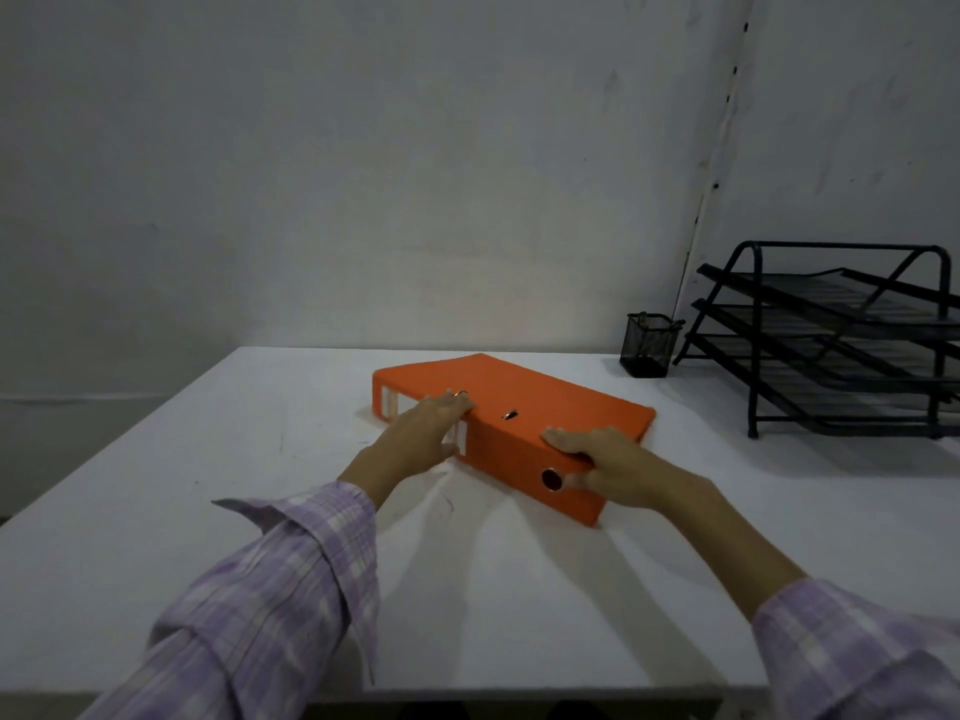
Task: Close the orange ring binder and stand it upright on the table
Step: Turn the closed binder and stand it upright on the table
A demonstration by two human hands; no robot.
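Already the orange ring binder (519, 413) lay shut and flat on the white desk (260, 459), near its middle, with the spine turned toward the person and running diagonally from far left to near right. The left hand (423, 433) rested against the spine by the white label (460, 436), fingers (457, 402) reaching over the top edge onto the cover, not closed around anything. The right hand (610, 467) lay over the near end of the spine, fingers spread on the cover and the thumb down beside the finger hole (552, 479); it looked like a loose hold, not a firm clamp.

Closing seemed done, so the step in hand was likely the raising. To do it well, both hands should grip the cover and spine together so the binder cannot fall open, then tip it up onto its bottom edge, keeping that edge square on the desk. The mesh pen cup (649, 345) and the black tray rack (831, 340) stood well apart on the right, leaving room.
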